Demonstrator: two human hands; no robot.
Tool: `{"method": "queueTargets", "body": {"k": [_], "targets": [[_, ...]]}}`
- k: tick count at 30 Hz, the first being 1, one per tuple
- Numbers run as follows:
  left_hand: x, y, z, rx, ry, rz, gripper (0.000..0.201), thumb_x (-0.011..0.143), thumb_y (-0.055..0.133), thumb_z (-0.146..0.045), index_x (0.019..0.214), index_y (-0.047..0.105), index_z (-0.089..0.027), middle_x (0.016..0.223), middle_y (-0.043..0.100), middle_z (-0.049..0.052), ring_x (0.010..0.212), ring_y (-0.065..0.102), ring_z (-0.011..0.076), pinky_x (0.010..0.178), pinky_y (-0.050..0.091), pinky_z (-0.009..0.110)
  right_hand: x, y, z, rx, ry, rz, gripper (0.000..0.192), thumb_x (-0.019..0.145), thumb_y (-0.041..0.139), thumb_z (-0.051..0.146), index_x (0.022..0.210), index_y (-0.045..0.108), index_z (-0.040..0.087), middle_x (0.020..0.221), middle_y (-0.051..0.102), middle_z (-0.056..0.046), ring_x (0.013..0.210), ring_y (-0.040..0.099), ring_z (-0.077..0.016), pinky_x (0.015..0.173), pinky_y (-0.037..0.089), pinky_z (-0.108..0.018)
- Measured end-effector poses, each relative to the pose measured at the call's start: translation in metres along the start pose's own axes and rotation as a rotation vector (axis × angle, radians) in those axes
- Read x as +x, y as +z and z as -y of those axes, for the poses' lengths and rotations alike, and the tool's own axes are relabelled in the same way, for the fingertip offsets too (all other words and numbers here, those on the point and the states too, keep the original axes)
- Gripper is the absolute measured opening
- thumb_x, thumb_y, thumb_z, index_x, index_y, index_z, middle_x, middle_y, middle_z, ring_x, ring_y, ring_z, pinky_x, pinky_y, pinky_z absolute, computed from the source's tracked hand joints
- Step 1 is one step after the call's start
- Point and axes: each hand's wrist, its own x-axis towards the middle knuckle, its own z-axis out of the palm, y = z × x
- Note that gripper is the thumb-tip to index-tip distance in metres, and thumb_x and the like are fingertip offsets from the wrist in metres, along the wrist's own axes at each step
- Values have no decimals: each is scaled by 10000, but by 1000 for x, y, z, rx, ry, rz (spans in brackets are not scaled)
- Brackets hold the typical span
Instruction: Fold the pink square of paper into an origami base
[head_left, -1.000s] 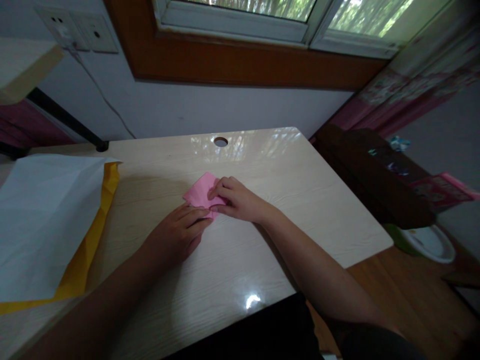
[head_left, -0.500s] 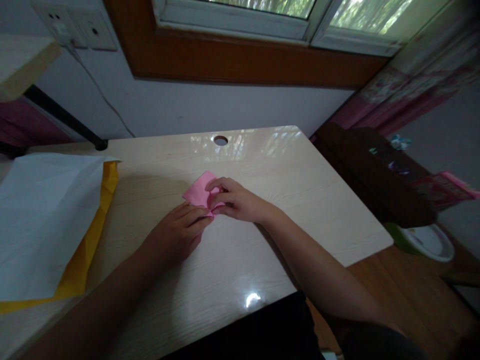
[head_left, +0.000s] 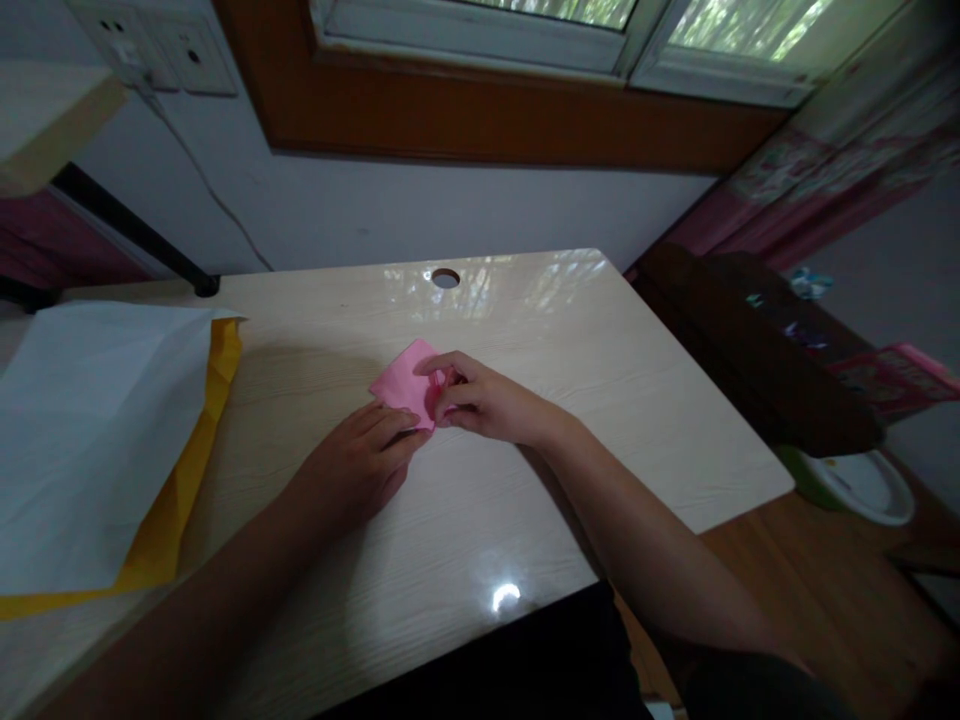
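Observation:
A small piece of folded pink paper (head_left: 405,382) lies at the middle of the pale wood-grain desk (head_left: 615,400). My left hand (head_left: 367,455) grips its near edge, thumb and fingertips closed at the lower corner. From the right, my right hand (head_left: 480,400) pinches the right side of the paper with curled fingers. That side stands up a little, and the fingers partly hide it.
White paper (head_left: 97,440) over yellow paper (head_left: 161,545) covers the desk's left side. A black shelf leg (head_left: 135,230) stands at the back left, near a cable (head_left: 202,180). A round hole (head_left: 445,278) pierces the far edge. A green-and-white bin (head_left: 847,485) stands off to the right.
My right fingers have shifted slightly right along the paper, and its lower right edge looks straighter. My left hand keeps its hold. The whole view has moved a little.

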Motion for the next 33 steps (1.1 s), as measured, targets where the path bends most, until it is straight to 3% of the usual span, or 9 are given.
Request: {"method": "queueTargets", "body": {"k": [7,12,18,25,33], "targets": [[0,0,-1,83,-50,-1,337,913,587,-115,1223,704,-173,1137,712,111,1097,656,267,1073,493,540,-4,-1,-4,30,51,-28,22,909,720,205,894,735,208,1438,494,-109,1152,609,-216,955,561,-385],[-2,0,-2,115,-69,42,383,917,605,-146,1290,679,-189,1168,699,115,1119,636,280,1114,456,568,-2,-3,-3,-10,45,-7,51,939,696,251,952,729,215,1123,674,-91,1106,624,-222,1002,509,-419],[-4,2,-2,119,-83,74,438,928,587,-141,1357,647,-205,1217,673,122,1170,600,285,1149,427,584,-1,-6,-5,-68,118,-44,108,951,691,314,932,695,208,947,706,-59,933,634,-196,907,489,-365],[-4,2,-3,109,-97,92,450,937,566,-135,1376,632,-205,1233,658,123,1192,577,286,1175,400,593,-2,1,-15,-121,198,-121,134,934,697,244,1066,681,223,1004,718,-54,955,629,-202,905,491,-364],[-3,3,-1,107,-82,74,449,931,569,-143,1375,619,-179,1220,662,127,1168,582,284,1152,424,588,-1,4,-16,11,232,-265,199,909,677,168,1099,704,218,1136,612,-91,1015,616,-192,848,537,-337]]}}
